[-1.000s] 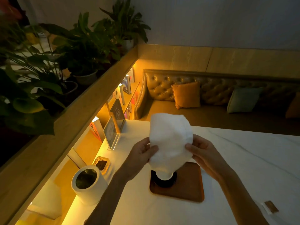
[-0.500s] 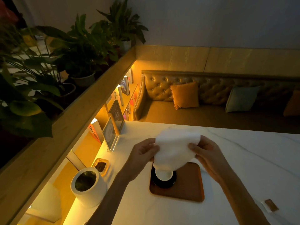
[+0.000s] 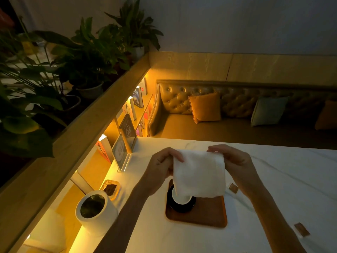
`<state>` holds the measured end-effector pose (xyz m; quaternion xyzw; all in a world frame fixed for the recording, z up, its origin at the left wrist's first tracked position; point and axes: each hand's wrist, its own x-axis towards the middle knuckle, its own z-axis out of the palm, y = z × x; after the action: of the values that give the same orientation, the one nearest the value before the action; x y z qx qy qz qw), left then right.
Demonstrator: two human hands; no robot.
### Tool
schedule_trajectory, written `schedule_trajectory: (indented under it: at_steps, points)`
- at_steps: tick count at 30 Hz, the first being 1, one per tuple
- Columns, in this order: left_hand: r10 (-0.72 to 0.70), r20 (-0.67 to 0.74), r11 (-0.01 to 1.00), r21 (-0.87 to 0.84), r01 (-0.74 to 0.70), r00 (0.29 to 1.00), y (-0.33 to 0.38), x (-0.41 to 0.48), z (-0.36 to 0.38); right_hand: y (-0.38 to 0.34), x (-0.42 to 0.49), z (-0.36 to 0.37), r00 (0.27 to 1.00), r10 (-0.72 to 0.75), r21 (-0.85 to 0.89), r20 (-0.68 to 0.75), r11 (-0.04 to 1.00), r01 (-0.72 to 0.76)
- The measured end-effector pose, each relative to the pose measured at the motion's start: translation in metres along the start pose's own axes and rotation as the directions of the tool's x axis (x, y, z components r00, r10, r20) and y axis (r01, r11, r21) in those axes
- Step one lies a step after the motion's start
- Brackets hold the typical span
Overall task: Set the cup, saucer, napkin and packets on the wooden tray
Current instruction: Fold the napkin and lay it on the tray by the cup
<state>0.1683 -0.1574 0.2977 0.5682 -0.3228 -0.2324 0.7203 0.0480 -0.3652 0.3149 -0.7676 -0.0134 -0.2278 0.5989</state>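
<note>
My left hand (image 3: 160, 168) and right hand (image 3: 235, 161) pinch the white napkin (image 3: 198, 174) by its top corners, fingers closed on it, above the cup (image 3: 182, 199), saucer (image 3: 175, 207) and wooden tray (image 3: 209, 212); two packets (image 3: 301, 229) lie on the tabletop (image 3: 291, 179).

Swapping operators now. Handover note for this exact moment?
Left hand: grip on the napkin's top left corner.
Right hand: grip on its top right corner. The napkin hangs above the tray, hiding part of the cup.
Done: cup on saucer, at the tray's left end.
Left: lay the napkin on the tray, then add both packets, one right of the tray, one nearer the table's front edge.
</note>
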Motion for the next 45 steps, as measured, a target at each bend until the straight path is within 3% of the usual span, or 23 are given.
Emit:
schedule_trajectory:
  at_steps: [3,5,7,9,12,14,17,19,21,25,29,37,45]
  points:
    - [0.007,-0.036,0.996,-0.089,-0.01,0.999,0.011,0.011,0.002,-0.012,0.008,-0.006,0.999,0.023,0.017,-0.038,1.0,-0.022]
    - [-0.157,-0.043,0.96,-0.24,0.142,0.987,0.015,0.02,0.002,-0.016,0.014,-0.007,0.996,0.027,0.048,-0.089,0.999,-0.023]
    - [-0.385,0.05,0.869,-0.316,0.38,0.922,0.012,0.024,0.004,-0.014,0.019,-0.006,0.99,0.069,0.082,-0.126,0.995,-0.059]
    - [-0.499,0.097,0.814,-0.288,0.504,0.861,-0.002,0.018,0.011,-0.005,0.019,-0.003,0.974,0.16,0.105,-0.163,0.984,-0.144]
    - [-0.459,0.055,0.869,-0.181,0.461,0.887,-0.026,0.008,0.013,0.012,0.013,-0.003,0.936,0.298,0.148,-0.186,0.951,-0.273]
    - [-0.414,0.097,0.88,-0.212,0.426,0.905,-0.029,0.004,0.011,0.022,0.005,-0.009,0.912,0.401,0.245,-0.087,0.896,-0.371]
    - [-0.394,0.125,0.867,-0.277,0.413,0.911,-0.026,-0.001,0.009,0.039,-0.01,-0.015,0.799,0.563,0.526,0.211,0.624,-0.579]
    - [-0.393,0.13,0.867,-0.276,0.414,0.91,-0.029,-0.002,0.008,0.05,-0.021,-0.011,0.734,0.611,0.558,0.298,0.512,-0.653]
    - [-0.398,0.14,0.849,-0.318,0.422,0.907,-0.031,-0.004,0.008,0.057,-0.028,-0.006,0.739,0.599,0.504,0.31,0.556,-0.661]
    - [-0.418,0.259,0.715,-0.497,0.491,0.871,-0.032,-0.007,0.009,0.059,-0.029,-0.002,0.795,0.565,0.495,0.22,0.637,-0.59]
    - [-0.512,0.291,0.766,-0.272,0.583,0.808,-0.039,-0.012,0.012,0.057,-0.025,-0.003,0.817,0.551,0.497,0.169,0.669,-0.553]
    - [-0.487,0.189,0.86,-0.066,0.506,0.853,-0.036,-0.008,0.003,0.056,-0.029,-0.01,0.776,0.588,0.437,0.23,0.65,-0.622]
    - [-0.494,0.186,0.842,-0.142,0.521,0.849,-0.036,-0.003,0.002,0.062,-0.031,-0.014,0.724,0.633,0.375,0.273,0.623,-0.686]
